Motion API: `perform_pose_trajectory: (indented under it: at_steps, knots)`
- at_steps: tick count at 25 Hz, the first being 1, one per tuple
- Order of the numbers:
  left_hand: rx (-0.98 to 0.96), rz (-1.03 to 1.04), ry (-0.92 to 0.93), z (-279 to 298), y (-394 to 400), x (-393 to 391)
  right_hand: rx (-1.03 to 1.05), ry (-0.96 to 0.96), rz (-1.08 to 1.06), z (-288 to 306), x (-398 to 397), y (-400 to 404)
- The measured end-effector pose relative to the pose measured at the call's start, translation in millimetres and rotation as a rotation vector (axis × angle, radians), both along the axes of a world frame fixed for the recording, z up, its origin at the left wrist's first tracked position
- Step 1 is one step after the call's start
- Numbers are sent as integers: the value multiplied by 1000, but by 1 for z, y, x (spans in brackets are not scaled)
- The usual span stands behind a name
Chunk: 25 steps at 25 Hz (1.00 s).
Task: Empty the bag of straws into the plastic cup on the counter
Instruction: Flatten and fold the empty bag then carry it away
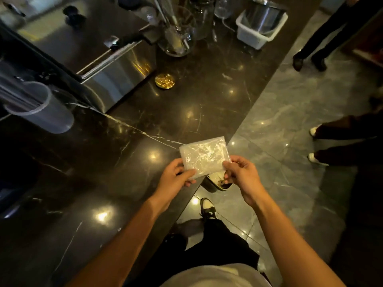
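A flat, folded clear plastic bag [204,156] is held over the counter's right edge, between both hands. My left hand [176,176] pinches its lower left corner. My right hand [241,172] pinches its lower right corner. The bag looks flat, and I see no straws in it. A frosted plastic cup [45,111] stands on the dark marble counter [145,112] at the far left, with several clear straws sticking out of it towards the left.
A steel machine [116,75] stands behind the cup. A gold disc [165,80], glass jars with utensils [176,36] and a white basket holding a steel bucket [261,25] sit further back. People's legs stand on the floor at right. A bin [215,181] sits below the bag.
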<state>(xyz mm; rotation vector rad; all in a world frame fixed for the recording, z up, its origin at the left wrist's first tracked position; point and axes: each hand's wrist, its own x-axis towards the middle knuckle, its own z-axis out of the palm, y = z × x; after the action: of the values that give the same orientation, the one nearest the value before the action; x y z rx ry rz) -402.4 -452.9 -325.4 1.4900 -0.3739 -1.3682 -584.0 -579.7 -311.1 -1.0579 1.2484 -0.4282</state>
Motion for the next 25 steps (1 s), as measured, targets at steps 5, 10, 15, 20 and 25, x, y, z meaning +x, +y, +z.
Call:
perform_pose_trajectory:
  at_steps: [5,10,15,20,25]
  knots:
    - [87,-62,-17,-8,-48,-48,35,-19,-83,-13,-48,-37]
    - [160,-140,-69,-28,-117,-116,82,-21,-170,-37,-116,-100]
    - [370,-103,-36,-111,-195,-188,177,138,-163,-111,-184,-173]
    - [611,-76,22,-240,-226,-229,283,368,5,-234,-213,-216]
    - [715,-39,-7,-359,-238,-246,315,473,119,-351,-212,-243]
